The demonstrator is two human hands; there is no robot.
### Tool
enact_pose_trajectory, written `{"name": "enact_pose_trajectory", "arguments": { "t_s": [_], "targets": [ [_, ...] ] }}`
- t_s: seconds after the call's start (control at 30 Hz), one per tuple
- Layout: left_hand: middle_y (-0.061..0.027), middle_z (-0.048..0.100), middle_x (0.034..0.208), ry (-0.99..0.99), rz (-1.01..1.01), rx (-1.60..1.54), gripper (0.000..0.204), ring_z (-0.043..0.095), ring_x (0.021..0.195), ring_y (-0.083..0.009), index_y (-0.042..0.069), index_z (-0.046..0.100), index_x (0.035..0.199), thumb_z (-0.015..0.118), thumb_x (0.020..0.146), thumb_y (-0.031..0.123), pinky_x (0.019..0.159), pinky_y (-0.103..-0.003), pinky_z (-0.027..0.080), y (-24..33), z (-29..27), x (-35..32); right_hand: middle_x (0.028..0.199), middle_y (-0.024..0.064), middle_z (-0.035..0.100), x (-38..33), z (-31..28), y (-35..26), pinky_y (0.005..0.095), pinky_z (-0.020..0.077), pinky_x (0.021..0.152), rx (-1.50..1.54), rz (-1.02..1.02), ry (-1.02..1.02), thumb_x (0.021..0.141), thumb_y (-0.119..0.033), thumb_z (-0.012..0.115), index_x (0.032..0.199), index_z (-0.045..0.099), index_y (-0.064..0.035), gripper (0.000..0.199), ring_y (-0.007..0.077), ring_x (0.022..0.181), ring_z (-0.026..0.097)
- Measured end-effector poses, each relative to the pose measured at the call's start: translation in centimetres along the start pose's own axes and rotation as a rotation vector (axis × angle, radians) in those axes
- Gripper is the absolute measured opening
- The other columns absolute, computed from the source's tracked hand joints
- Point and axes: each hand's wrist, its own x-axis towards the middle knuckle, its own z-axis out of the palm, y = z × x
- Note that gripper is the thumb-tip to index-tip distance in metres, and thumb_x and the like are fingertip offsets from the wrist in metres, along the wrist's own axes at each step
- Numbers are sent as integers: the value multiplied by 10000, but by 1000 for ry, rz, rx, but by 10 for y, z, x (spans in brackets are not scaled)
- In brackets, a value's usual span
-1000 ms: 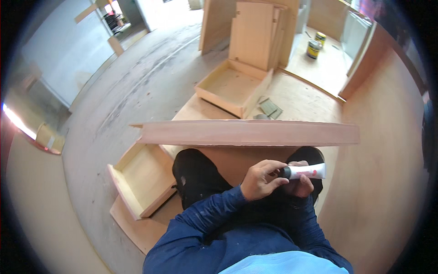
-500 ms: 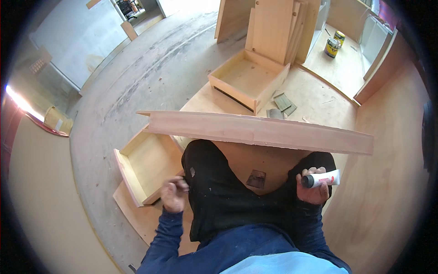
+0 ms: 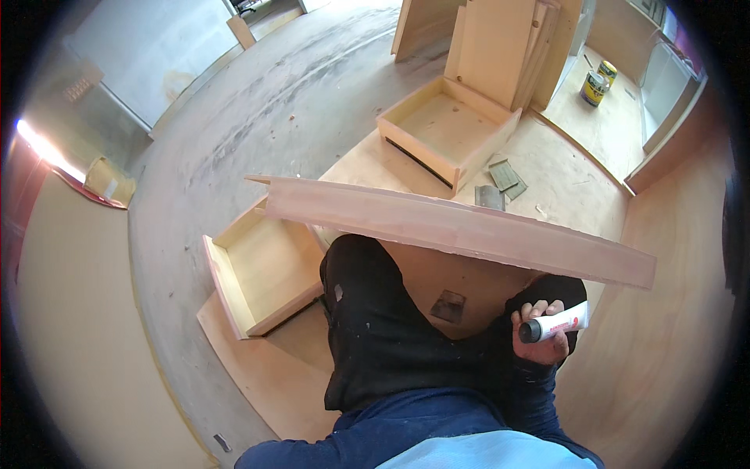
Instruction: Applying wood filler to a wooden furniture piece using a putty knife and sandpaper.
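Note:
In my right hand (image 3: 539,349) is a white squeeze tube (image 3: 561,322) with a black cap and red print, gripped in closed fingers beside my right knee. My left hand is out of view; only the blue sleeve of that arm (image 3: 269,455) shows at the lower edge. A long pinkish wooden panel (image 3: 461,227) lies across my knees, its right end a little nearer to me than its left. Under it, between my legs, a small dark square piece (image 3: 448,306) rests on the wooden board.
One wooden drawer (image 3: 273,283) stands left of my leg, another (image 3: 449,117) beyond the panel. Near the latter lie a greenish flat scraper (image 3: 508,180) and a grey piece (image 3: 490,197). Two yellow-black cans (image 3: 594,90) stand far right. A wooden side panel (image 3: 648,313) rises at my right.
My left hand has dropped out of view from beside the left drawer. The right hand still holds the tube. The view has shifted slightly, and the panel tilts more, its right end lower.

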Motion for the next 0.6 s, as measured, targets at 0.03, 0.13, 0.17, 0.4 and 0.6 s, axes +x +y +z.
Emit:
{"name": "enact_pose_trajectory", "arguments": {
  "t_s": [0.03,0.13,0.17,0.4,0.6],
  "targets": [
    [8,544,679,-12,22,25,264,523,574,-112,98,622,899,601,968,352,525,-255,415,6,1,0,1079,178,624,0,0,0,403,451,762,19,1,-8,825,-277,675,1159,551,-53,421,261,903,584],
    [6,549,677,-41,72,90,262,528,574,-115,96,626,900,604,965,350,528,-258,420,23,3,2,1077,179,626,1,0,1,409,454,764,-15,23,3,825,-270,676,1147,556,-55,405,262,907,587],
    [6,550,677,-46,85,105,262,530,574,-115,95,627,901,605,964,349,529,-259,422,27,5,3,1077,179,626,0,0,1,409,454,764,-15,25,2,825,-270,676,1147,556,-55,405,262,907,587],
    [2,561,674,-100,133,227,260,543,576,-122,90,637,904,612,957,343,537,-266,436,43,14,11,1079,175,622,-4,-3,-3,408,459,782,-13,19,22,812,-266,688,1144,554,-59,414,259,911,589],
    [-1,571,672,-138,153,309,259,554,577,-127,85,646,907,617,952,338,544,-272,447,48,18,12,1065,171,615,-7,-7,-4,423,472,831,12,31,32,806,-272,688,1127,546,-58,411,272,933,595]
  ]
}}
